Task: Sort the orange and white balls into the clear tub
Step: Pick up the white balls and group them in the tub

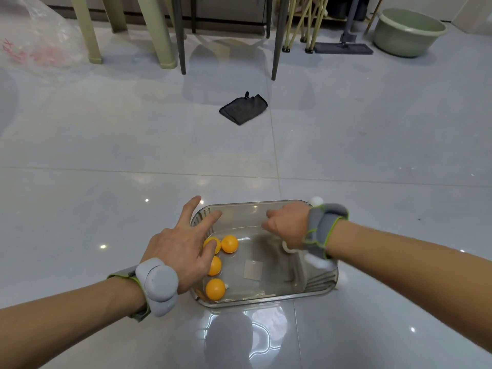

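Observation:
The clear tub point(255, 209) stands on the floor right in front of me. Several orange balls point(215, 288) lie along its left side. My left hand point(183, 246) hovers over the tub's left edge, fingers spread and holding nothing, with its fingertips just above the orange balls. My right hand point(288, 222) hangs palm down over the right half of the tub, fingers loosely bent. A white ball point(288, 248) shows just under its heel, and a blurred white ball point(319, 261) is lower right of it, inside the tub. Another white ball point(316, 201) peeks out behind my right wrist.
A dark folded cloth point(243, 108) lies on the glossy tiled floor further ahead. Chair and table legs point(182, 35) stand at the back, with a flat mop point(343, 47) and a green basin point(408, 31) at the back right. A plastic bag point(34, 35) sits far left.

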A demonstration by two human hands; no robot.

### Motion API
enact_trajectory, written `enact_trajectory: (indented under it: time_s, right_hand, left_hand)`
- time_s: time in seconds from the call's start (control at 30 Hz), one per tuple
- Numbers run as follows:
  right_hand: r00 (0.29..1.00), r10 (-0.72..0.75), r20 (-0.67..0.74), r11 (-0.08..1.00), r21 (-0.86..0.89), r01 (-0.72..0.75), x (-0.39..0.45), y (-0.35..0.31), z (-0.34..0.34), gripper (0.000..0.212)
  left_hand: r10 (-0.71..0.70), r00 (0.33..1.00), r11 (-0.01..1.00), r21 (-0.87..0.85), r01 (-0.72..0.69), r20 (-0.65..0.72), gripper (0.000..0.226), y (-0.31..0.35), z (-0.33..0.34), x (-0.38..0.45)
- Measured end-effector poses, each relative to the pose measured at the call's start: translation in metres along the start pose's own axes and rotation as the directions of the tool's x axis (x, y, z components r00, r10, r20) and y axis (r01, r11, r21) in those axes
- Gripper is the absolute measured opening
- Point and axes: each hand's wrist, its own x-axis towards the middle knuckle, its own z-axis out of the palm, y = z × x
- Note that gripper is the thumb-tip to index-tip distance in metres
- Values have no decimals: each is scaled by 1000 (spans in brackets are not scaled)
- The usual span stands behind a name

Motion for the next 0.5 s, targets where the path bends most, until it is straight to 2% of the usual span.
enact_trajectory:
  time_s: [0.1,0.2,0.33,0.5]
  right_hand:
    - [998,57,-25,957,285,-47,-27,31,-32,49]
    - [984,169,-52,859,498,-121,-58,70,-54,32]
    - [931,364,8,778,547,-309,-80,117,-41,22]
    - [874,452,176,731,488,-477,-79,142,18,22]
  left_hand:
    - [12,1000,1000,3,-12,-11,54,-1,-2,1]
    - [22,1000,1000,5,-22,-22,54,-2,-3,2]
    - [39,999,999,35,-38,-28,58,-1,-4,1]
    - [41,999,996,75,-39,-22,59,0,-4,2]
